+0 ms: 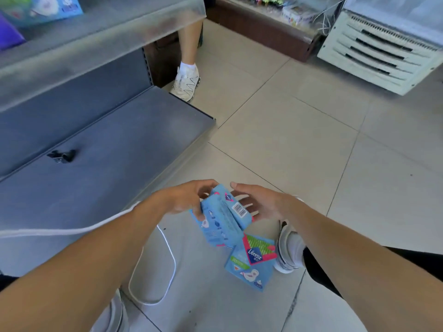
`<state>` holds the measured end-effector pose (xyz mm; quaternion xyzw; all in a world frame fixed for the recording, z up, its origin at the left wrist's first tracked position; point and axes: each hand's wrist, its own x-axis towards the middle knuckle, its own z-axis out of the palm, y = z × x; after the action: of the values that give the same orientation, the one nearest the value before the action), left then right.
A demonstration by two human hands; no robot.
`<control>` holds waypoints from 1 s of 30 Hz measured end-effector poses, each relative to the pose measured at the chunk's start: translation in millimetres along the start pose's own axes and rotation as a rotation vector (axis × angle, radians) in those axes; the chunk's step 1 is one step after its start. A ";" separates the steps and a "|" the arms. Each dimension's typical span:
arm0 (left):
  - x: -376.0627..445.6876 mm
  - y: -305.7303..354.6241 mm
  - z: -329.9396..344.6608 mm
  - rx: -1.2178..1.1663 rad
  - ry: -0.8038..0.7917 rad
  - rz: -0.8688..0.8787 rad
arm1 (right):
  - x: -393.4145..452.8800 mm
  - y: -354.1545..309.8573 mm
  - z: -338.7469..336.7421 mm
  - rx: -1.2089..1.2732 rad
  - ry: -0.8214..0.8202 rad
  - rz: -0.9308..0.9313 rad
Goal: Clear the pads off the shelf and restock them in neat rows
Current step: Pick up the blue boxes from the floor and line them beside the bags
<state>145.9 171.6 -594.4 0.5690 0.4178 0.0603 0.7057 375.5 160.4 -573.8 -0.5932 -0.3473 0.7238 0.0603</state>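
Two blue pad packs [223, 216] are gripped by the left hand [189, 200] — the right hand [259, 202], fingers loose, touches them; one Libresse pack [251, 262] lies just below.

You were in a shop. Grey metal retail shelving [100, 149] filled the left of the frame, with packaged goods [40, 7] on the upper tier at top left. A display of small colourful items [287, 8] stood at top centre, a white chiller unit [381, 53] at upper right, on a tiled floor [287, 140].
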 end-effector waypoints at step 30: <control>-7.1 -1.2 9.3 -0.463 0.367 -0.095 | -4.2 21.5 2.3 0.306 0.112 -0.277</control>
<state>146.9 160.2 -591.7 0.3525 0.5397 0.2226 0.7314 381.6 141.1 -582.5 -0.5631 -0.3078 0.7187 0.2679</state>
